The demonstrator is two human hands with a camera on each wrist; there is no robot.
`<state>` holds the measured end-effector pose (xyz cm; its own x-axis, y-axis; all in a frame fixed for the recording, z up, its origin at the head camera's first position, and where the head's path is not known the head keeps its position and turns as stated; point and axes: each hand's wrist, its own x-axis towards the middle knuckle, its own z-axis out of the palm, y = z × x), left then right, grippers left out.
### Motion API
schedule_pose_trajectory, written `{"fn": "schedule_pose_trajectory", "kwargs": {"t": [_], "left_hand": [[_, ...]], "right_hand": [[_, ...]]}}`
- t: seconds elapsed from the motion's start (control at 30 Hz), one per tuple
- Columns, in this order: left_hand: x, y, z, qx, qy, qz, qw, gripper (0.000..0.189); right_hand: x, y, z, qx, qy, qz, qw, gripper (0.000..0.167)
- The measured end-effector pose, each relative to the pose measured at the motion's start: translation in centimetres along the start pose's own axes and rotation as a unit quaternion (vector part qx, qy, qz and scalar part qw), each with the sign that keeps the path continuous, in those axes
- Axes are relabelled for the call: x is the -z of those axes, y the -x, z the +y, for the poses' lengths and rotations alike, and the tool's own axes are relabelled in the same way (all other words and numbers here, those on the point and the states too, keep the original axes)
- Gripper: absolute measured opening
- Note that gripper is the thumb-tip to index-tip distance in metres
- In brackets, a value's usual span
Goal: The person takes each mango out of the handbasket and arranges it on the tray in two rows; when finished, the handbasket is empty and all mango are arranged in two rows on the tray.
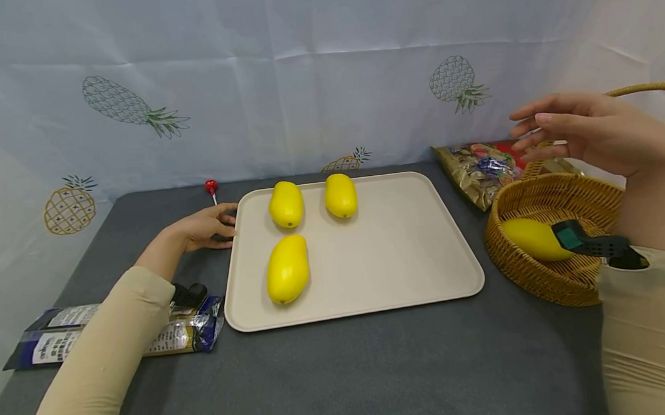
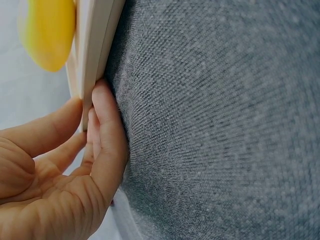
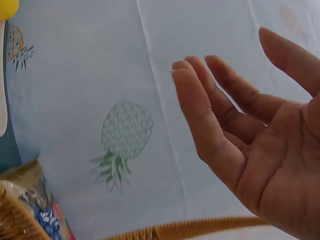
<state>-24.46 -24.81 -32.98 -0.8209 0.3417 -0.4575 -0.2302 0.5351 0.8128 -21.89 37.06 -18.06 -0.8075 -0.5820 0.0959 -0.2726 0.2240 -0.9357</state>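
Observation:
At the left end of a cream tray [image 1: 391, 248], my left hand [image 1: 206, 228] pinches the rim. In the left wrist view the thumb [image 2: 62, 122] meets the rim on one side and the fingers reach its outer edge, low by the cloth. Three smooth, oblong yellow fruits [image 1: 287, 269] lie on the tray's left half. My right hand [image 1: 593, 128] is raised above a wicker basket [image 1: 506, 248], fingers loosely bent and holding nothing. Inside the basket lies another yellow fruit [image 1: 531, 238], partly hidden by the black wrist strap.
Behind the basket lies a gold and red snack bag [image 1: 482, 165]. A red lollipop [image 1: 211, 187] is beyond my left hand. Blue and gold packets [image 1: 198, 330] lie under my left forearm. The basket's handle [image 1: 650, 87] arches up behind my right wrist. A pineapple-print curtain [image 1: 304, 96] hangs behind the table.

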Motion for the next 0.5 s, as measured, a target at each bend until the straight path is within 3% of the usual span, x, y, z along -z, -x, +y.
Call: {"fn": "schedule_pose_trajectory", "kwargs": {"t": [0.2,0.5], "left_hand": [[0.0,0.0,0.0,0.0,0.001,0.002,1.0,0.082],[-0.1,0.0,0.0,0.002,0.002,0.002,1.0,0.082]], "right_hand": [[1.6,1.0,1.7,-0.047,0.044,-0.013,0.9978,0.04],[3.8,2.2,4.9,-0.095,0.022,-0.057,0.9936,0.045]]}}
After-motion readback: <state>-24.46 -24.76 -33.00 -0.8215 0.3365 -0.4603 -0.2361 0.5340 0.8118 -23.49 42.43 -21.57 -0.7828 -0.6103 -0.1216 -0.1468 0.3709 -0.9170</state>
